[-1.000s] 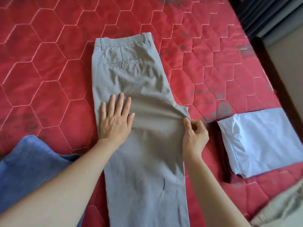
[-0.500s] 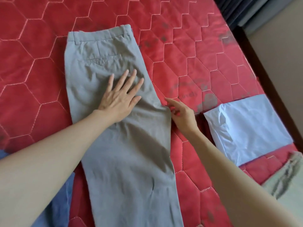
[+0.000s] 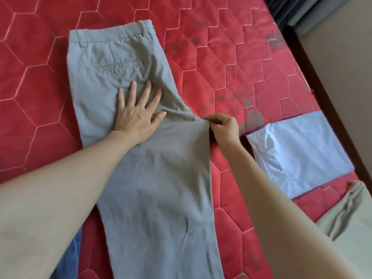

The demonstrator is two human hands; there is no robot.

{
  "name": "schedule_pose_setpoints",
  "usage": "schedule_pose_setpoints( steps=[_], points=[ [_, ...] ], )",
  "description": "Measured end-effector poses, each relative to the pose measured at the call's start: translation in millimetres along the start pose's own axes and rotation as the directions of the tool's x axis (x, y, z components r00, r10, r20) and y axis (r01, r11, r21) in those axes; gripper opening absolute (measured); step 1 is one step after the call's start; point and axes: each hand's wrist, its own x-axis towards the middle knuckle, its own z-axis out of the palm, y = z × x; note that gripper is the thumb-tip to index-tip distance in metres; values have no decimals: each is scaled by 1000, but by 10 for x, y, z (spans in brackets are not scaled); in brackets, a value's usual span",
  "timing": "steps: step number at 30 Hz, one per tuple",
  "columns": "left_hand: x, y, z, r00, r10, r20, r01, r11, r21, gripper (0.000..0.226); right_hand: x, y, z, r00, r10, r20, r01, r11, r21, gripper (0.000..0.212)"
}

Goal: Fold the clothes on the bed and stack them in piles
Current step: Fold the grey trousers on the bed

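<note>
Grey trousers [image 3: 145, 158] lie lengthwise on the red bed [image 3: 231, 63], waistband far. Left hand [image 3: 136, 115] presses flat on them, fingers spread. Right hand [image 3: 223, 127] pinches their right edge. Folded pale-blue garment [image 3: 302, 152] sits right.

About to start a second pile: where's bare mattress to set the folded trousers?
Widest bare patch: left of the grey trousers. Another lies beyond the folded light-blue garment. Crowded on the near right, where that garment and beige cloth lie close.
</note>
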Motion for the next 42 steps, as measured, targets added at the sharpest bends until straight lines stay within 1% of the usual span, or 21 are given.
schedule_pose_setpoints(
  steps=[1, 2, 4, 6, 7, 10, 12, 13, 15, 17, 20, 21, 23, 25, 26, 27, 28, 30, 33, 36, 42],
  points=[
    [16, 3, 3, 1000, -24, 12, 24, 1000, 2, 67, -42, -27, -11, 998, 19, -56, -19, 1000, -3, 36],
    [36, 17, 3, 999, -45, 25, 45, 999, -2, 68, -119, -63, -8, 987, -25, -157, 11, 996, -88, 38],
    [74, 88, -6, 998, -52, 34, 53, 998, -32, 66, -374, -156, 86, 896, -330, -298, 227, 915, -332, 42],
    [108, 160, -14, 1000, -12, 7, 12, 999, -40, 62, -599, -234, 377, 777, -589, -221, 452, 767, -456, 44],
    [130, 179, -10, 1000, 9, -1, -9, 1000, -25, 60, -654, -248, 547, 766, -625, -152, 489, 719, -494, 45],
    [223, 185, 15, 1000, 25, 19, -25, 1000, 12, 55, -628, -146, 878, 890, -449, 73, 401, 699, -592, 50],
    [300, 152, 6, 999, 25, 31, -25, 1000, -2, 53, -525, 68, 914, 918, -374, 130, 356, 633, -688, 55],
    [343, 132, 1, 999, 20, 46, -20, 1000, -17, 53, -509, 176, 883, 926, -360, 112, 327, 617, -716, 56],
    [418, 85, -10, 998, 4, 68, -3, 1000, -13, 53, -524, 308, 781, 947, -321, -12, 212, 651, -729, 58],
    [473, 60, -32, 995, -1, 103, -1, 1000, 14, 56, -567, 393, 681, 972, -201, -122, 58, 710, -702, 61],
    [485, 62, -36, 992, -14, 124, 11, 1000, 21, 58, -624, 407, 585, 981, -47, -189, -96, 731, -676, 64],
    [474, 73, -32, 993, -19, 116, 16, 1000, 27, 58, -623, 361, 603, 977, -45, -210, -111, 730, -674, 63],
    [467, 84, -25, 994, -24, 105, 21, 999, 35, 58, -593, 192, 710, 956, -210, -203, 2, 700, -714, 63],
    [469, 74, -8, 995, -24, 93, 20, 999, 42, 58, -502, -6, 865, 888, -459, -30, 282, 595, -753, 67],
    [469, 67, -4, 996, -15, 88, 11, 999, 48, 58, -415, -79, 916, 846, -528, 72, 395, 531, -749, 62],
    [467, 60, -5, 997, -2, 80, -1, 999, 47, 57, -317, -118, 935, 837, -528, 140, 441, 502, -744, 57],
    [467, 56, -5, 998, 8, 68, -10, 999, 38, 58, -235, -112, 931, 863, -480, 156, 422, 516, -746, 54],
    [475, 37, 8, 999, 14, 32, -15, 1000, 24, 61, -155, 5, 891, 923, -380, 63, 294, 587, -755, 53],
    [532, -34, 10, 997, 76, -3, -76, 996, 45, 68, -169, 77, 895, 940, -328, -89, 165, 670, -724, 56],
    [673, -92, -15, 987, 159, -9, -158, 985, 69, 70, -174, 50, 934, 937, -324, -133, 141, 695, -705, 59],
    [1049, -206, -38, 977, 213, -7, -211, 974, 87, 58, -178, 48, 954, 924, -350, -151, 144, 688, -711, 59]
  ],
)
